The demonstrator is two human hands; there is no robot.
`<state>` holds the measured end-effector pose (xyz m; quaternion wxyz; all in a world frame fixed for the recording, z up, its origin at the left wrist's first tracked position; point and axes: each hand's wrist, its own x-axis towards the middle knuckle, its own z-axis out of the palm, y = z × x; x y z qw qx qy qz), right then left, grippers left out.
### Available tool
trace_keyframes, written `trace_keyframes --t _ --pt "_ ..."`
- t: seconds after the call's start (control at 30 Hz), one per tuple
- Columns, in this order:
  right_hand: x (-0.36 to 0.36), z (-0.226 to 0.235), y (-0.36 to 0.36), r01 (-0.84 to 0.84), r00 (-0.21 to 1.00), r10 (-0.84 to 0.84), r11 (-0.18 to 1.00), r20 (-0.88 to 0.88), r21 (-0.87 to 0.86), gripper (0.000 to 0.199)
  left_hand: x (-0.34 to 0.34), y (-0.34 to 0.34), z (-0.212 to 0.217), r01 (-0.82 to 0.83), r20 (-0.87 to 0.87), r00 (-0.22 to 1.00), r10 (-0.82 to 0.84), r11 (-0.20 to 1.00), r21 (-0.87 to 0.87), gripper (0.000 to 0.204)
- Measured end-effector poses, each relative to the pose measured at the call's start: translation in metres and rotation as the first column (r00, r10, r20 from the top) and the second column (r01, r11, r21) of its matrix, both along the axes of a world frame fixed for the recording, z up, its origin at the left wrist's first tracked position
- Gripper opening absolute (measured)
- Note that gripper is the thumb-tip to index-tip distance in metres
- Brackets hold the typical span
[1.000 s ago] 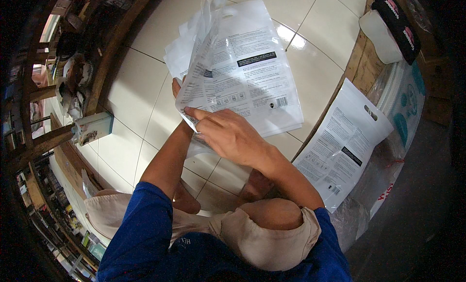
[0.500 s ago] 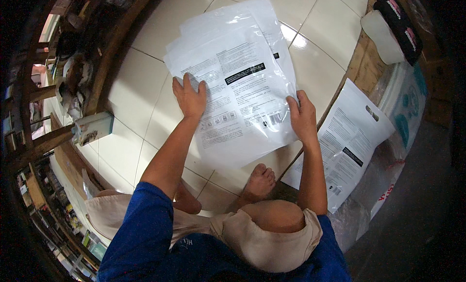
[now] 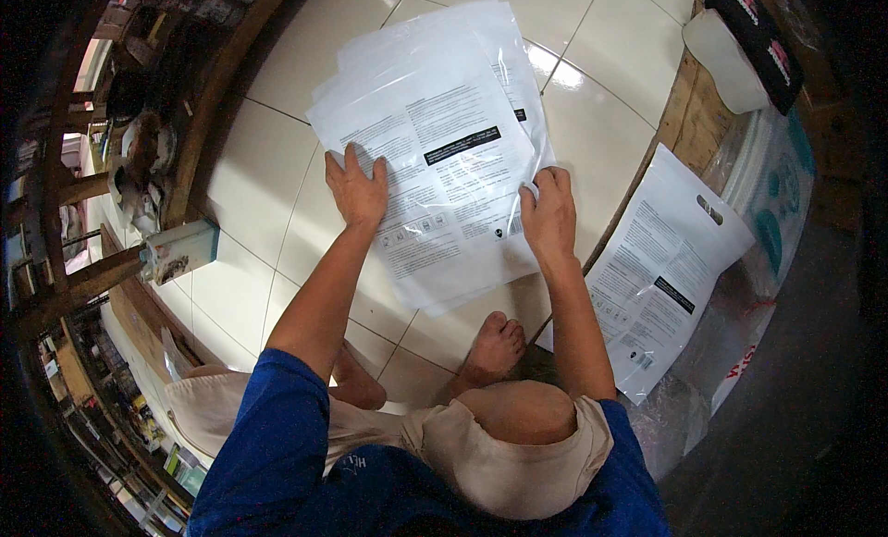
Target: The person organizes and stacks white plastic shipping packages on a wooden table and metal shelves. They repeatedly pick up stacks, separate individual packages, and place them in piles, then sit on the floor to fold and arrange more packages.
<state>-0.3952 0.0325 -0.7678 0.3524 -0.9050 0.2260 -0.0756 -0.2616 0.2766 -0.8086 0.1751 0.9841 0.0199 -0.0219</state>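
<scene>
A fanned stack of white printed plastic bags (image 3: 444, 190) lies on the tiled floor in front of me. My left hand (image 3: 359, 190) rests flat on the stack's left side, fingers spread. At the right edge my right hand (image 3: 549, 209) has its fingers closed, with thumb and curled fingers pinching the top bag's edge. To my right lies a separate white plastic bag (image 3: 661, 269) of the same print, with a cut-out handle hole, partly over clear plastic wrapping.
A wooden board (image 3: 680, 107) runs along the right, bearing a black-and-white item (image 3: 740, 61). Beside it is a clear plastic pack (image 3: 782, 199) with teal print. Wooden shelving (image 3: 74, 185) stands left, near a small box (image 3: 182, 250). My bare foot (image 3: 495, 343) is close below the stack.
My right hand has moved inward to the left along with the bag's edge, its fingers curling more. My left hand has stayed almost in place. The stack's lower right corner has shifted left.
</scene>
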Motion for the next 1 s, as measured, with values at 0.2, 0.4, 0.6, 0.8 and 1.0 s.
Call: trace_keyframes --t 0.2,0.4,0.6,0.8,1.0 --pt "0.008 0.033 0.052 -0.345 0.901 0.317 0.937 0.296 0.046 0.014 0.001 0.005 -0.007 -0.003 0.026 1.0 0.002 1.0 0.031 0.061" --pt "0.018 0.059 0.095 -0.635 0.663 0.594 0.768 0.455 -0.077 0.011 0.006 0.014 -0.011 0.025 -0.002 1.0 -0.025 1.0 0.009 0.064" --pt "0.015 0.063 0.089 -0.647 0.671 0.594 0.762 0.444 -0.041 0.015 0.005 0.014 -0.009 0.018 0.02 1.0 -0.019 1.0 0.018 0.063" --pt "0.019 0.076 0.082 -0.653 0.682 0.613 0.756 0.399 -0.047 0.016 0.004 0.011 -0.004 0.008 0.009 1.0 -0.009 1.0 0.017 0.062" --pt "0.016 0.065 0.052 -0.474 0.829 0.366 0.862 0.423 0.182 0.016 0.008 0.006 0.002 -0.01 -0.025 1.0 0.009 1.0 -0.018 0.065"
